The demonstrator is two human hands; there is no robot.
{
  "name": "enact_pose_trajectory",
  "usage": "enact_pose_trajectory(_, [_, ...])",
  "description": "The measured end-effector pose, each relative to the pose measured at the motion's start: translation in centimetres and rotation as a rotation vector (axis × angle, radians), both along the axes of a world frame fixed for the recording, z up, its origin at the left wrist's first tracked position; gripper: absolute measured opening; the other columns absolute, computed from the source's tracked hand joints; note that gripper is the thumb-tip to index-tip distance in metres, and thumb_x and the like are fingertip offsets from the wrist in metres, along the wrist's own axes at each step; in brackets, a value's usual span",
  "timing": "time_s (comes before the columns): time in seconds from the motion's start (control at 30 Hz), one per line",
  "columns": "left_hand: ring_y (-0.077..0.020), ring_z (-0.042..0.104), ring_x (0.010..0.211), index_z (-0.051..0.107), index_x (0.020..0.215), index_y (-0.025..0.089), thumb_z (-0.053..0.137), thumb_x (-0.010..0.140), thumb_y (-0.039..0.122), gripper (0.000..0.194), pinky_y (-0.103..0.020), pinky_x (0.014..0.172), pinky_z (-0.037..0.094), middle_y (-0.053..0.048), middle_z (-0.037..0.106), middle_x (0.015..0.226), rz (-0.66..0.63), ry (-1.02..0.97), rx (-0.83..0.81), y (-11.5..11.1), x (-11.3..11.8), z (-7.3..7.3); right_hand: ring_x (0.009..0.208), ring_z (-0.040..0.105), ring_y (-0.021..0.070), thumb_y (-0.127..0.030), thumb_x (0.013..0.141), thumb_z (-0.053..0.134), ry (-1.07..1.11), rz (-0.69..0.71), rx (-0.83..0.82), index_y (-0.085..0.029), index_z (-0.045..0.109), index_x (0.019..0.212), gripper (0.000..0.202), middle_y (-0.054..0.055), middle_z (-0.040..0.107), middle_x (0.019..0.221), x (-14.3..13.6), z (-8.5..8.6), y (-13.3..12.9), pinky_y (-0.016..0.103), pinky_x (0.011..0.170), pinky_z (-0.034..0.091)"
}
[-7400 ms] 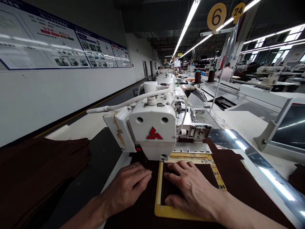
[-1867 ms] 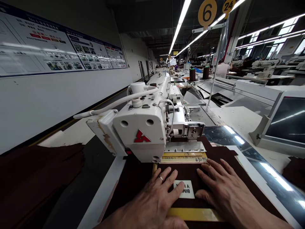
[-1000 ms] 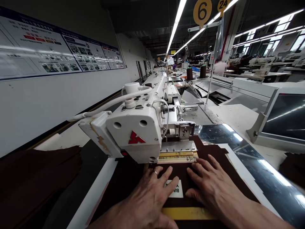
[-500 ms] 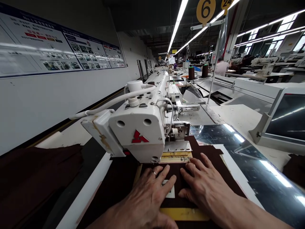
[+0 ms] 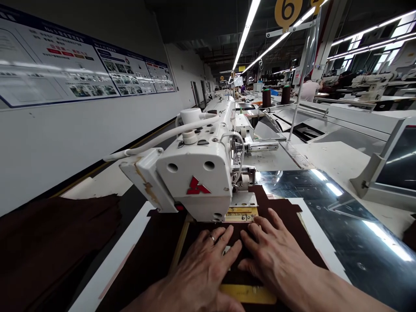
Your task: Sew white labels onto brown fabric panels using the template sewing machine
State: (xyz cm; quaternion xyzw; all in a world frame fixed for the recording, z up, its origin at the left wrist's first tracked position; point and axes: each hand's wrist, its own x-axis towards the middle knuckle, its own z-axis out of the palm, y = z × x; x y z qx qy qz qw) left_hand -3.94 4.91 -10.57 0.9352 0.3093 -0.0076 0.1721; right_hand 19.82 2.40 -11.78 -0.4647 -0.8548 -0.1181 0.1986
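Dark brown fabric (image 5: 149, 247) lies over a white template board (image 5: 110, 264) below the head of a white sewing machine (image 5: 198, 173). My left hand (image 5: 204, 264), with a ring on one finger, rests flat on the fabric, fingers spread. Beside it my right hand (image 5: 276, 253) also lies flat, its fingertips near a yellow strip with handwritten numbers (image 5: 248, 217). Between the hands a small white label (image 5: 226, 250) is mostly covered. A yellow bar (image 5: 248, 294) crosses the fabric near the bottom edge.
More brown fabric (image 5: 58, 234) is piled at the left. A monitor (image 5: 396, 160) stands at the right beside the shiny dark table surface (image 5: 341, 208). Two thread cones (image 5: 266, 99) are farther back. A person in a light top (image 5: 308, 90) is in the background.
The board and fabric have shifted slightly left relative to the machine, with both hands on them. My hands now cover more of the white label. The camera view has shifted a little left.
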Motion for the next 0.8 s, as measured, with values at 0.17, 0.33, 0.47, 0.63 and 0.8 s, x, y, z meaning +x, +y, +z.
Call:
enact_pose_trajectory(0.17, [-0.0427, 0.026, 0.153, 0.02, 0.164, 0.03, 0.065, 0.08, 0.079, 0.107, -0.067, 0.119, 0.029, -0.016, 0.022, 0.169, 0.004, -0.005, 0.021, -0.3, -0.5, 0.0, 0.104, 0.063, 0.0316, -0.055, 0.1, 0.056, 0.012, 0.022, -0.021, -0.019, 0.074, 0.114, 0.042, 0.011, 0.073, 0.106, -0.7, 0.0, 0.3, 0.064, 0.111, 0.031])
enact_pose_trajectory(0.33, [-0.0401, 0.025, 0.154, 0.019, 0.164, 0.03, 0.063, 0.083, 0.078, 0.105, -0.067, 0.12, 0.027, -0.015, 0.022, 0.169, 0.003, 0.004, 0.007, -0.3, -1.1, 0.1, 0.104, 0.062, 0.0306, -0.054, 0.101, 0.056, 0.024, 0.039, -0.075, -0.02, 0.073, 0.113, 0.04, 0.01, 0.072, 0.104, -1.5, 0.5, 0.4, 0.063, 0.113, 0.03])
enact_pose_trajectory(0.47, [-0.0416, 0.026, 0.154, 0.024, 0.163, 0.028, 0.065, 0.081, 0.078, 0.104, -0.068, 0.119, 0.028, -0.016, 0.024, 0.169, 0.025, 0.0, 0.001, -0.2, -1.5, 0.0, 0.108, 0.06, 0.031, -0.055, 0.099, 0.059, 0.028, 0.043, -0.12, -0.02, 0.068, 0.118, 0.041, 0.01, 0.069, 0.111, -2.0, 0.1, 0.6, 0.066, 0.115, 0.025])
enact_pose_trajectory(0.63, [-0.0413, 0.025, 0.154, 0.021, 0.164, 0.027, 0.062, 0.081, 0.081, 0.107, -0.07, 0.119, 0.026, -0.017, 0.024, 0.168, 0.065, 0.034, -0.057, -0.1, -1.7, 0.7, 0.108, 0.059, 0.0308, -0.054, 0.097, 0.065, 0.032, 0.055, -0.15, -0.02, 0.064, 0.119, 0.041, 0.009, 0.068, 0.11, -2.7, -0.4, 0.8, 0.067, 0.116, 0.022])
enact_pose_trajectory(0.8, [-0.0404, 0.024, 0.155, 0.026, 0.163, 0.028, 0.063, 0.08, 0.082, 0.105, -0.07, 0.121, 0.023, -0.014, 0.023, 0.169, 0.066, 0.036, -0.096, 0.0, -1.7, 1.6, 0.106, 0.06, 0.0289, -0.05, 0.098, 0.064, 0.063, 0.071, -0.185, -0.019, 0.062, 0.112, 0.034, 0.006, 0.068, 0.104, -3.4, -0.2, 0.9, 0.067, 0.117, 0.019])
